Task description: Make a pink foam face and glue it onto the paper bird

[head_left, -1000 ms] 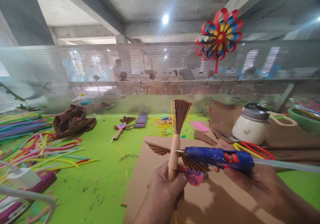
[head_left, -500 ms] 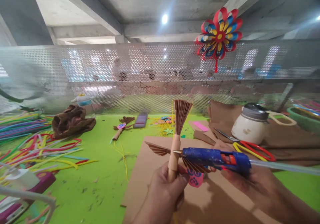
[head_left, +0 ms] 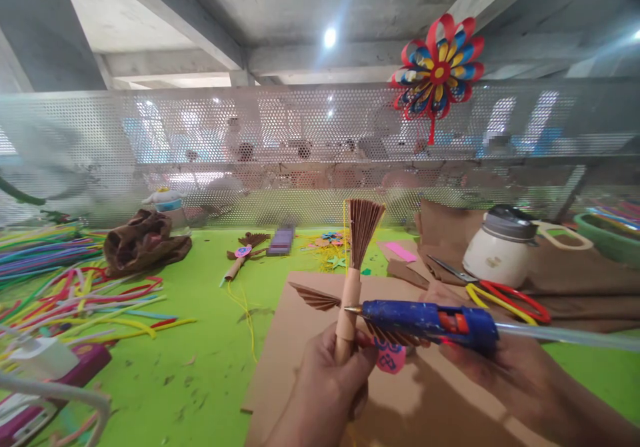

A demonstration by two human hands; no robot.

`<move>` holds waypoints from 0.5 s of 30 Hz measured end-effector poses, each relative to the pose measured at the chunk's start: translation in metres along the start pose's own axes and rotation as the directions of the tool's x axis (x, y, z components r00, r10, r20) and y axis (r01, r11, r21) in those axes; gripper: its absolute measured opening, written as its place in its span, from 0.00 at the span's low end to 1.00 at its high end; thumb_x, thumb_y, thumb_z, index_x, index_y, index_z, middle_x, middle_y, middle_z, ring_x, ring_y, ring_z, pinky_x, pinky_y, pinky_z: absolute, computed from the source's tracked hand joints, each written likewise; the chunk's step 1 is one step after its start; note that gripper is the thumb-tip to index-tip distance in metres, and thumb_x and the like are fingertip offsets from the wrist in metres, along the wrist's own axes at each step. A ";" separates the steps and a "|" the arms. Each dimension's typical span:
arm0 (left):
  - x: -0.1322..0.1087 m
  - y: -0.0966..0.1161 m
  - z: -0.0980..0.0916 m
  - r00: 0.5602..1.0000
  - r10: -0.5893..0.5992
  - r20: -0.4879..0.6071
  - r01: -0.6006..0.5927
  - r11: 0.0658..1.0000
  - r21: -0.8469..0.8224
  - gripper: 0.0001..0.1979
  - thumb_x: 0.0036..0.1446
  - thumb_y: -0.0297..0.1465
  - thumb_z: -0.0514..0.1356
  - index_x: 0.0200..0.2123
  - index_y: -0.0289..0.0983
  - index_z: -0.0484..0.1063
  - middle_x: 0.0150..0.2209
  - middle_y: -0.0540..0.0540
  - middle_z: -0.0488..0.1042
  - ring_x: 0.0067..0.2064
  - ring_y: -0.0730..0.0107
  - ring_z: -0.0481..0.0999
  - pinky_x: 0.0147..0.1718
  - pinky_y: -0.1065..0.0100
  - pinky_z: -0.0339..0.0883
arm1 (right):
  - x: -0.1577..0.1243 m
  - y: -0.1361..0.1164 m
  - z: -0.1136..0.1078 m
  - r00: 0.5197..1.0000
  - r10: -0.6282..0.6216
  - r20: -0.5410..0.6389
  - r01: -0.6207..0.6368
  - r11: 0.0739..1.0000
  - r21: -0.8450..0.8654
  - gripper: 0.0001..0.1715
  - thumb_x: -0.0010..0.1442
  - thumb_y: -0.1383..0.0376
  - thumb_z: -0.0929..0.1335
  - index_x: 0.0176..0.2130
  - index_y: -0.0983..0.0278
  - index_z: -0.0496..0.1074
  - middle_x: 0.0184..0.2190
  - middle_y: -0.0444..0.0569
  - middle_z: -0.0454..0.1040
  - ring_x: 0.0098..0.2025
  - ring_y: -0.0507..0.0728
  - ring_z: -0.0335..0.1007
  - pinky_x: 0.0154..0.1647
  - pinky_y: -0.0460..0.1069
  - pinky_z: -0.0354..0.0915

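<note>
My left hand (head_left: 334, 384) is closed around the lower end of a brown paper tube (head_left: 349, 314), held upright. A pleated brown fan (head_left: 365, 230) rises from the tube's top, and pleated wings (head_left: 315, 296) stick out at its sides. A pink tag with blue marks (head_left: 390, 356) shows beside my left fingers. In my right hand (head_left: 495, 367) is a blue glue gun (head_left: 425, 320), lying nearly level, with its metal tip against the tube's middle. A clear glue stick (head_left: 560, 335) extends from its rear.
Cardboard (head_left: 280, 347) lies under my hands on the green table (head_left: 190, 367). Right stand scissors (head_left: 505, 300), a lidded mug (head_left: 500, 250) and brown paper (head_left: 565, 287). Left are colourful strips (head_left: 120, 300), crumpled brown paper (head_left: 143, 240) and a similar finished figure (head_left: 243, 254).
The glue gun in my right hand has shifted slightly left and down, its tip moving across the tube. My left hand and the tube have barely moved.
</note>
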State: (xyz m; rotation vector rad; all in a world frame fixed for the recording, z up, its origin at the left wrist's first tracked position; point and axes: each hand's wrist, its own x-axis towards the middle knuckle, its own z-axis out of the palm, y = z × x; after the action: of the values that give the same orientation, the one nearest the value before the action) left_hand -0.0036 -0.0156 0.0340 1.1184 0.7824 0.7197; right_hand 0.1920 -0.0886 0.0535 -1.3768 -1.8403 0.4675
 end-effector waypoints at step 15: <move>0.002 -0.004 -0.001 0.997 0.075 -0.021 -0.074 0.997 0.017 0.13 0.46 0.35 0.62 0.28 0.37 0.60 0.11 0.61 0.55 0.11 0.84 0.50 0.11 0.78 0.43 | -0.007 0.011 -0.003 0.999 0.032 -0.018 -0.033 0.999 -0.022 0.24 0.62 0.58 0.60 0.57 0.57 0.61 0.47 0.50 0.74 0.53 0.60 0.67 0.53 0.55 0.65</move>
State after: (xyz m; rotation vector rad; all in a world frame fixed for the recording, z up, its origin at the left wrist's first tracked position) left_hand -0.0026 -0.0146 0.0302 1.1609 0.7690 0.7903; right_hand 0.2019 -0.0911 0.0450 -1.4233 -1.8167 0.4514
